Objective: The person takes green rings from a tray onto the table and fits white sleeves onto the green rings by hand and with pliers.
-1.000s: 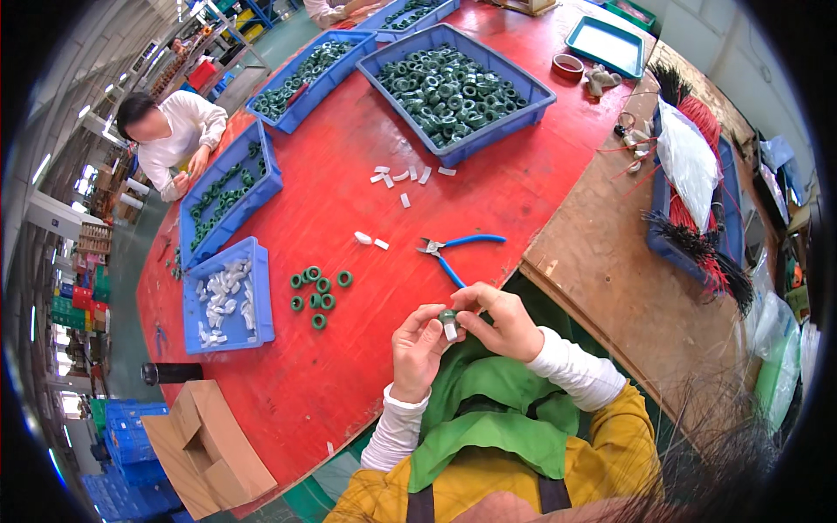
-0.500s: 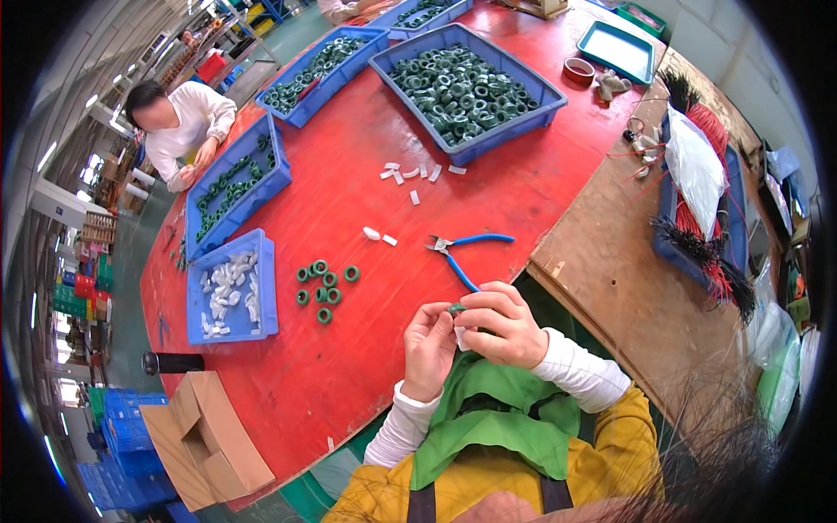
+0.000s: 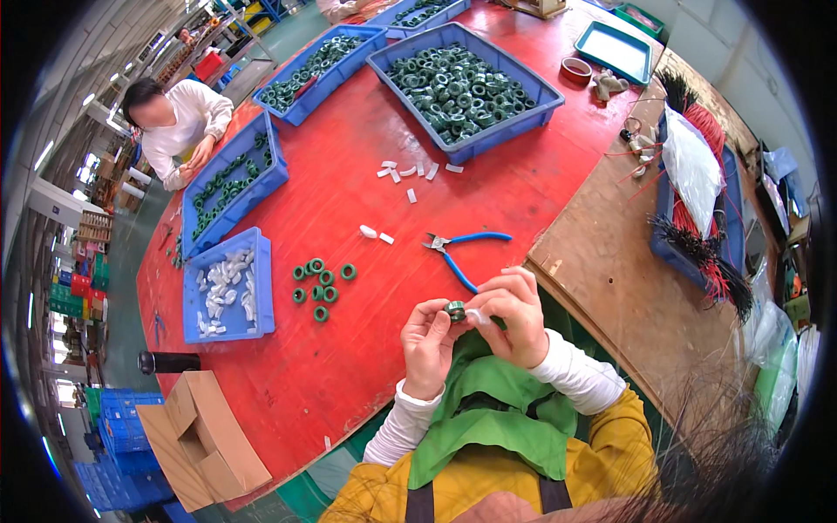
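Between the thumb and fingers of my left hand (image 3: 425, 347) is a green ring (image 3: 454, 310). My right hand (image 3: 513, 319) pinches a small white strip (image 3: 476, 316) right beside the ring; I cannot tell whether part of it passes through. Both hands are raised over my lap at the table's near edge. Just beyond them lie blue-handled cutting pliers (image 3: 460, 251). To the left on the red table, several loose green rings (image 3: 326, 278) form a small group. White pieces (image 3: 386, 238) lie between that group and the pliers.
Blue trays of green rings (image 3: 462, 91) stand across the red table (image 3: 349, 383). A smaller blue tray (image 3: 228, 329) holds white pieces. An open cardboard box (image 3: 205, 440) and black bottle (image 3: 170, 362) are at left. A co-worker (image 3: 179, 122) sits far left; wire bundles (image 3: 697, 200) lie right.
My right hand has shifted slightly right and opened a gap from my left fingers. The ring now shows more fully, and the white strip has moved from below it to its right side.
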Action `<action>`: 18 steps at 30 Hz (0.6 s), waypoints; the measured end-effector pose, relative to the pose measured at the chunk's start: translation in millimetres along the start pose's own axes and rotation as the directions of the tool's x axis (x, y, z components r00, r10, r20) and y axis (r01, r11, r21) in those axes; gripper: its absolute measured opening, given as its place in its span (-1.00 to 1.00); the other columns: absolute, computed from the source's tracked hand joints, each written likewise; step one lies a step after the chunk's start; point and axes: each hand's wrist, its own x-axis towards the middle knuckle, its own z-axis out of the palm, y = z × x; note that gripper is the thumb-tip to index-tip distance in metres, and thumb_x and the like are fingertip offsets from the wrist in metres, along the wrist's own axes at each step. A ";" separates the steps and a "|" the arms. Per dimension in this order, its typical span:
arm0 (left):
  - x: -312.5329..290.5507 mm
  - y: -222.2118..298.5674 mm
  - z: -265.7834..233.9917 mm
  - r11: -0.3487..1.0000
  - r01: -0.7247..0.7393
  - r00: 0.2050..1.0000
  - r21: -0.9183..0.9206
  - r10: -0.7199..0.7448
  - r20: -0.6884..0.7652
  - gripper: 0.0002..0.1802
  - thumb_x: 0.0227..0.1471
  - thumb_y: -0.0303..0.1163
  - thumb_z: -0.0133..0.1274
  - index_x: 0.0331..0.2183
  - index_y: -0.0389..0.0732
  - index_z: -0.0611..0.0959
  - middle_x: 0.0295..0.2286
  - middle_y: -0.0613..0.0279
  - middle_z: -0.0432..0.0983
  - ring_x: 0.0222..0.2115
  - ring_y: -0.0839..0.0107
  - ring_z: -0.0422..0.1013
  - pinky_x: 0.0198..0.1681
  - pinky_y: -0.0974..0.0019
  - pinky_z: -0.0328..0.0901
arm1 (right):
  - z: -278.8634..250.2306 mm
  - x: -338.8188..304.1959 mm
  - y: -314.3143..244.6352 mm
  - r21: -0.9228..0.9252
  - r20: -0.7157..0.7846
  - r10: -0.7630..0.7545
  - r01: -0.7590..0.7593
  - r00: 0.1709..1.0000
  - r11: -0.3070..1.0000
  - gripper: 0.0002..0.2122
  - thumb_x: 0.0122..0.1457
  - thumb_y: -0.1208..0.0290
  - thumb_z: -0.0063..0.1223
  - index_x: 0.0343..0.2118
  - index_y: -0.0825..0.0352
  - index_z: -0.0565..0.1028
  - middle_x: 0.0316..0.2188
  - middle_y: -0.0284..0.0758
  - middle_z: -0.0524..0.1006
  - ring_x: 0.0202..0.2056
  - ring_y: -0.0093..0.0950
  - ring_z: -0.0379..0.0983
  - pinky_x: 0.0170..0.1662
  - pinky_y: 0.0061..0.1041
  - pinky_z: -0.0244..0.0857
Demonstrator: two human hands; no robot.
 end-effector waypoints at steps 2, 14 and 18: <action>-2.2 0.7 0.9 0.999 -0.017 1.000 0.049 0.017 -0.001 -0.82 0.15 -0.47 -0.02 -0.18 -0.30 0.49 -0.30 0.13 0.54 -0.33 0.34 0.51 -0.22 0.28 0.46 | -3.1 1.4 6.2 -0.001 0.037 0.002 -0.002 0.999 1.000 -0.80 -0.04 0.52 0.19 -0.40 0.21 0.37 -0.44 -0.46 0.58 -0.30 -0.39 0.43 -0.08 -0.23 0.15; -3.3 15.0 -7.0 0.943 -0.096 0.983 0.319 0.039 0.179 -0.83 0.12 -0.49 0.00 -0.25 -0.39 0.53 -0.35 0.18 0.44 -0.38 0.38 0.49 -0.27 0.33 0.44 | 1.2 13.9 21.0 -0.053 0.158 -0.093 0.102 0.983 0.993 -0.80 -0.13 0.51 0.21 -0.42 0.23 0.41 -0.43 -0.44 0.52 -0.33 -0.41 0.42 -0.08 -0.26 0.18; -0.6 14.1 -14.7 0.959 -0.053 0.976 0.277 -0.009 0.216 -0.76 0.13 -0.38 0.04 -0.21 -0.34 0.53 -0.33 0.14 0.47 -0.37 0.34 0.50 -0.27 0.28 0.43 | 3.9 12.3 18.6 0.020 0.251 0.027 -0.033 0.968 0.999 -0.80 -0.09 0.53 0.20 -0.39 0.24 0.41 -0.41 -0.41 0.50 -0.34 -0.40 0.42 -0.15 -0.37 0.23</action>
